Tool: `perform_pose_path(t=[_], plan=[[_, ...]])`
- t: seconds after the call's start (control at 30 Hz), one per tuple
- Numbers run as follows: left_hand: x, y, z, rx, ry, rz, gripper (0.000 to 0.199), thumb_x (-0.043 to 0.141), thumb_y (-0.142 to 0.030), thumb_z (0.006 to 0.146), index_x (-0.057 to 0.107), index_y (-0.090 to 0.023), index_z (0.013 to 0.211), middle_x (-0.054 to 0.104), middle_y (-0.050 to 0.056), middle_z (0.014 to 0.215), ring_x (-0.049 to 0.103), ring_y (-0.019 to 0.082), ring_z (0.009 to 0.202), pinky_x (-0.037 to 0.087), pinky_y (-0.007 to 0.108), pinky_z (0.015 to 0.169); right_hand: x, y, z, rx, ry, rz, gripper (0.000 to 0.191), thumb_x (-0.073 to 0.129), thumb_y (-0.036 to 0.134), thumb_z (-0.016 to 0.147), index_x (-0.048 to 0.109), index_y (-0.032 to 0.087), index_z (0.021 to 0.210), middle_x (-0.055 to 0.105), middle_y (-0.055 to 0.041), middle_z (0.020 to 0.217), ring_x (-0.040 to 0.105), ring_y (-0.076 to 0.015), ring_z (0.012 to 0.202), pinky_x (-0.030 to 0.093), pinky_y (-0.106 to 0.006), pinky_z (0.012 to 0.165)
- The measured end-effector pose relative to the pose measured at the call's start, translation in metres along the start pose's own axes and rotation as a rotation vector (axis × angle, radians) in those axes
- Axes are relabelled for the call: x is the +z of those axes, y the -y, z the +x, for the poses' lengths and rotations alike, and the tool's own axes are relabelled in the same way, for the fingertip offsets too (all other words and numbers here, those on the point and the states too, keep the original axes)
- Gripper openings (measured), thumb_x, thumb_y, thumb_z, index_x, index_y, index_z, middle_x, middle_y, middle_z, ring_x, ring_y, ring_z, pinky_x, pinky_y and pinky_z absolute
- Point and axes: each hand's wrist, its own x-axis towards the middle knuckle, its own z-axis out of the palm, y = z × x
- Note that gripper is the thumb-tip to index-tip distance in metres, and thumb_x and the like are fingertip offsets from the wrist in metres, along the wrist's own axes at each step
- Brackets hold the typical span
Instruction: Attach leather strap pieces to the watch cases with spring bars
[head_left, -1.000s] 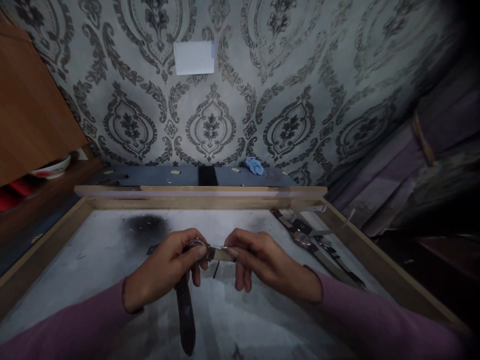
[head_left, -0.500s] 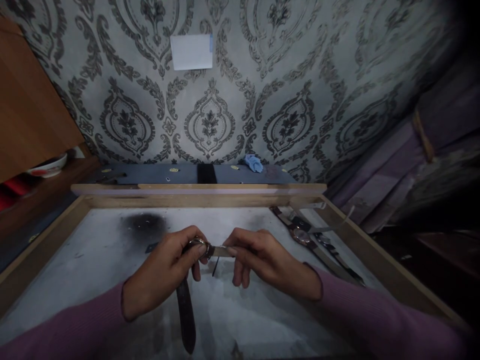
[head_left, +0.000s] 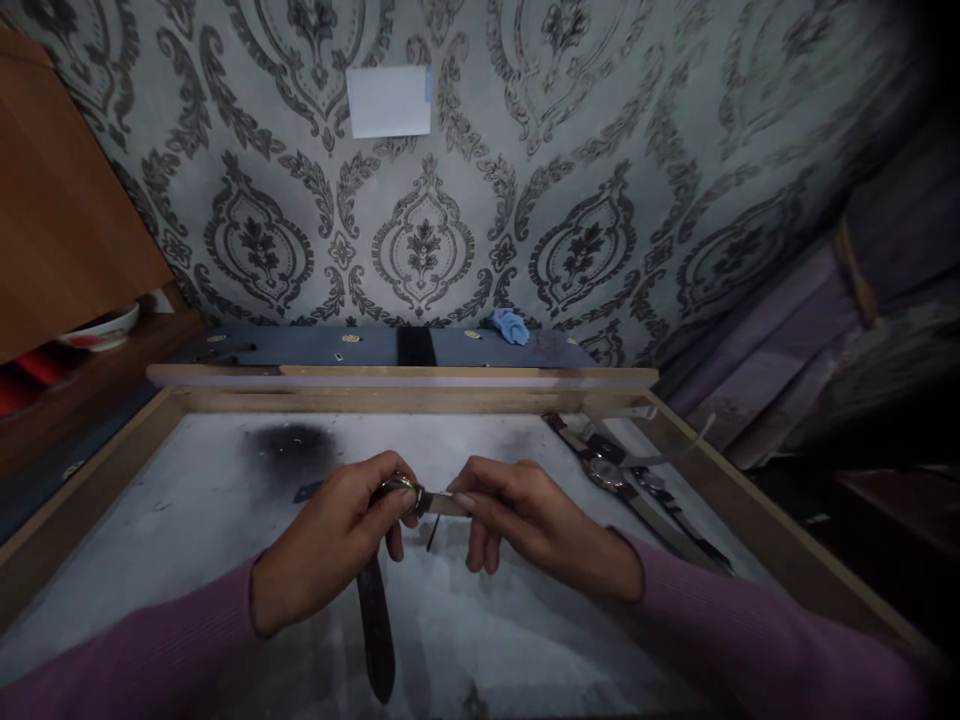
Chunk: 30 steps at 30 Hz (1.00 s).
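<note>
My left hand (head_left: 330, 540) is closed round a wristwatch (head_left: 405, 486), thumb on top of its shiny metal case. A dark brown strap half (head_left: 376, 630) hangs from beneath that hand. From the case, a short strap half (head_left: 442, 504) with a pale beige face runs across to my right hand (head_left: 525, 515). Thumb and forefinger pinch its end there, while the other fingers curl below. A thin dark rod (head_left: 433, 533) slants down under the pale strap; I cannot tell what it is joined to. The watch face is mostly hidden by my left fingers.
Several watches (head_left: 606, 474) with straps lie at the right of the white, wood-rimmed tray-like tabletop (head_left: 225, 560). A small dark piece (head_left: 306, 493) lies beyond my left hand. A blue crumpled cloth (head_left: 511, 326) rests behind the rim (head_left: 420, 372), near the patterned wall.
The view has shifted slightly, so everything sits a little further right. Both hands keep the same hold on the watch and its strap.
</note>
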Motion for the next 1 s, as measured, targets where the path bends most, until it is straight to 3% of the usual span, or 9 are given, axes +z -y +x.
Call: perform_pose_path(t=[0.47, 1.0], plan=[[0.0003, -0.0024, 0.0002, -0.023, 0.009, -0.01, 0.02, 0.044, -0.031, 0.09, 0.053, -0.016, 0.079, 0.058, 0.001, 0.072, 0.059, 0.012, 0.056, 0.039, 0.024, 0.054, 0.0022, -0.0025, 0.0008, -0.02, 0.004, -0.011, 0.033, 0.046, 0.047, 0.094, 0.05, 0.015, 0.085, 0.06, 0.0, 0.053, 0.063, -0.0104, 0.045, 0.048, -0.016, 0.04], [0.0003, -0.0029, -0.0007, -0.006, -0.032, 0.064, 0.022, 0.042, -0.03, 0.092, 0.055, -0.016, 0.079, 0.06, 0.001, 0.07, 0.056, 0.012, 0.055, 0.037, 0.024, 0.053, 0.0019, 0.0033, -0.0001, 0.017, -0.017, 0.007, 0.035, 0.048, 0.048, 0.093, 0.052, 0.015, 0.085, 0.063, -0.0014, 0.055, 0.064, -0.0121, 0.048, 0.053, -0.02, 0.047]])
